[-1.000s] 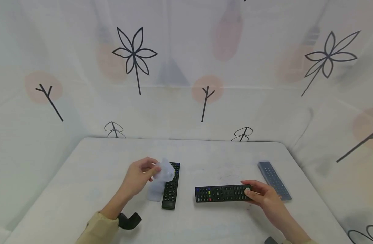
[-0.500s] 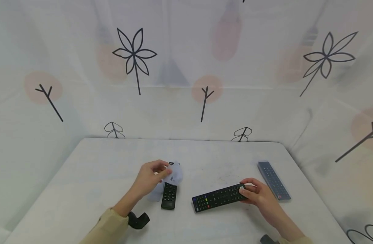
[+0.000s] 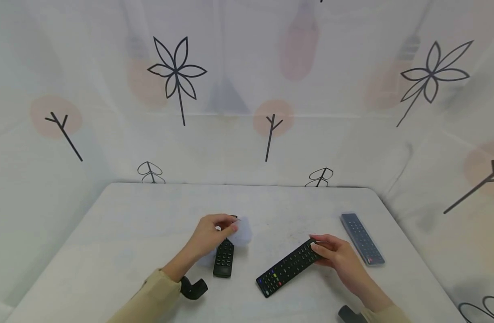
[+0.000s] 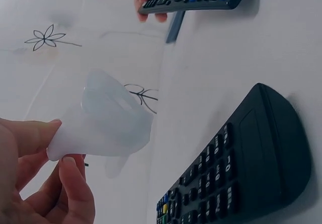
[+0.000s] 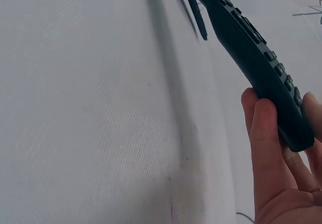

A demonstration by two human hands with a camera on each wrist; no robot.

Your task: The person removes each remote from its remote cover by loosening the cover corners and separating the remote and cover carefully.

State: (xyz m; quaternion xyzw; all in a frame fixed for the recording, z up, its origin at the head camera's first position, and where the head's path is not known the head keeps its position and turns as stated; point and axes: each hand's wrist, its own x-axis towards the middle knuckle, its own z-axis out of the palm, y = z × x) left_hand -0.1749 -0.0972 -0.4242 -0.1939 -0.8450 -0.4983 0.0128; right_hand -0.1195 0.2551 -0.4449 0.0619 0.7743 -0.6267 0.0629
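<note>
My left hand (image 3: pixel 212 232) pinches a limp, translucent whitish sleeve (image 4: pixel 108 121) between thumb and fingertips, raised above the table. Below it lies a black remote control (image 3: pixel 224 258), buttons up, its far part mostly hidden by the hand and sleeve. Beside that remote's left edge, a pale translucent piece (image 3: pixel 207 259) shows partly under my wrist. With my right hand (image 3: pixel 340 255) I grip a second black remote control (image 3: pixel 285 270) at one end, thumb on its button face. It is held up off the table, slanting down toward the near left.
A bluish-looking remote in a clear cover (image 3: pixel 362 238) lies at the right side of the white table (image 3: pixel 121 233). Patterned white cloth (image 3: pixel 230 148) stands behind and beside the table. Dark wrist-camera mounts (image 3: pixel 194 288) stick out near my sleeves.
My left hand has moved right with the translucent sleeve, across the lying remote. The remote in my right hand has swung from nearly level to a slant, its free end dropping nearer me.
</note>
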